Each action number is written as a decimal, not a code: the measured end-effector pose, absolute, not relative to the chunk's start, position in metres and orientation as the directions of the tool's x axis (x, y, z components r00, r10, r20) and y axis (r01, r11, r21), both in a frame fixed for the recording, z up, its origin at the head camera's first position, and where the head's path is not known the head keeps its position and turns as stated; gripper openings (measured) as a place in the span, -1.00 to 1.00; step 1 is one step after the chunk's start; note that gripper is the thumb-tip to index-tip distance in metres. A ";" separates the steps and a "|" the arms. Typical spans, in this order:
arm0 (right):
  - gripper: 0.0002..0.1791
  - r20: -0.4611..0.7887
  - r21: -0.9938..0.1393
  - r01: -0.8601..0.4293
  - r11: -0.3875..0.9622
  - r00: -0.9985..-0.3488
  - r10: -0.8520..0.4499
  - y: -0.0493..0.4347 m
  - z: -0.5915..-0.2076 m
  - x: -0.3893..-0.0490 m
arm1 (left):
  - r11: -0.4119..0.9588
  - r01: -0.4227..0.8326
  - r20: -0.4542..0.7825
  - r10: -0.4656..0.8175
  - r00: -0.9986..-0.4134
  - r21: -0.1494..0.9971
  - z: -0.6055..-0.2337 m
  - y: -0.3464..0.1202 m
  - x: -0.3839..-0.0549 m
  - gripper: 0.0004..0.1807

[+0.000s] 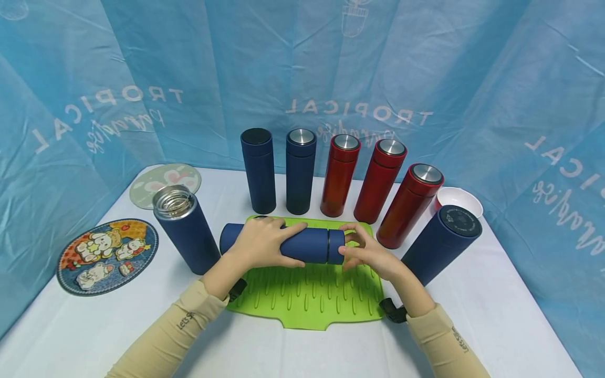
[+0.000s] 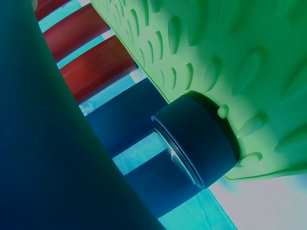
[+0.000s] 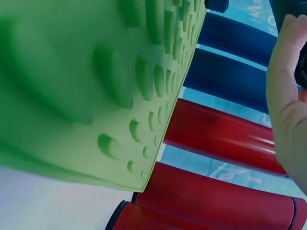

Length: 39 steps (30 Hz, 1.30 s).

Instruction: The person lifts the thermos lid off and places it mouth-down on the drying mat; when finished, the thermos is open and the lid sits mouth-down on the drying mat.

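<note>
A blue thermos bottle (image 1: 304,245) is held sideways over the green ridged mat (image 1: 307,310). My left hand (image 1: 267,242) grips its body from above, fingers and thumb spread along it. With curled fingers and thumb, my right hand (image 1: 366,252) holds the cap (image 1: 336,247) at the bottle's right end, beyond a dark seam. Behind the held bottle, a loose blue cap (image 2: 196,139) stands on the mat in the left wrist view, mostly hidden in the head view. To the left is an uncapped blue thermos (image 1: 189,231), its steel threaded mouth showing.
Two blue thermoses (image 1: 258,173) and three red ones (image 1: 341,178) line the back. Another blue thermos (image 1: 441,244) stands at right, black printed end up, near a white bowl (image 1: 459,199). An oval cartoon mat (image 1: 108,256) and a pale round mat (image 1: 146,191) lie left.
</note>
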State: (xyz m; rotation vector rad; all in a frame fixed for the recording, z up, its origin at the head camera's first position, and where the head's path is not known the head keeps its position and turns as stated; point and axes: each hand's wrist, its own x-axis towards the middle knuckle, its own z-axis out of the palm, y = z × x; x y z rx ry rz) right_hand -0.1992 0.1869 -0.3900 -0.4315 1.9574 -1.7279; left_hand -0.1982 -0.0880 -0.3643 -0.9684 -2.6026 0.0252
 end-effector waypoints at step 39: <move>-0.26 -0.107 -0.990 0.038 0.136 -0.835 -0.540 0.188 -0.393 -0.197 | 0.758 0.630 0.313 0.647 -0.695 -0.167 -0.366 -0.088 -0.198 -0.10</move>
